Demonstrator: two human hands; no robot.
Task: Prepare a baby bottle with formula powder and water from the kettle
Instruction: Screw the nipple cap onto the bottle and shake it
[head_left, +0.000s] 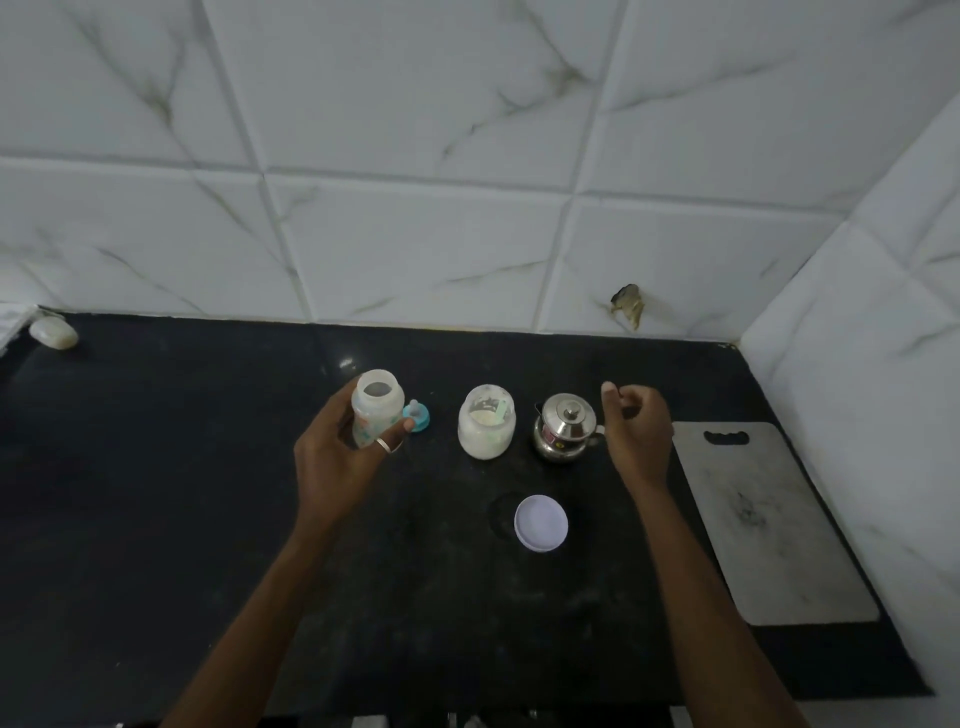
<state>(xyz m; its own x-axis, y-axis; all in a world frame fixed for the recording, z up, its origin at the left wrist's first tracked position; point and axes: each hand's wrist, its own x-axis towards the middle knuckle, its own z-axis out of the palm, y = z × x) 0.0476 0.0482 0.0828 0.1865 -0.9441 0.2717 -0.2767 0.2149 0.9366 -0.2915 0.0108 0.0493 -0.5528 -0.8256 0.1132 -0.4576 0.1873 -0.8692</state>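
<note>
My left hand (337, 457) grips an open, translucent baby bottle (376, 408), lifted slightly and tilted above the black counter (156, 467). Behind it lies the blue teat ring (418, 415) with its nipple. An open jar of formula powder (487, 422) with a green scoop inside stands in the middle. To its right is a small steel kettle (566, 426) with its lid on. My right hand (636, 426) hovers just right of the kettle's handle, fingers loosely curled, holding nothing. The jar's pale lid (541, 523) lies upside down nearer to me.
A grey cutting board (769, 525) lies at the right, near the tiled side wall. A pale soap bar (53, 332) sits at the far left back. A tiled wall runs behind the counter.
</note>
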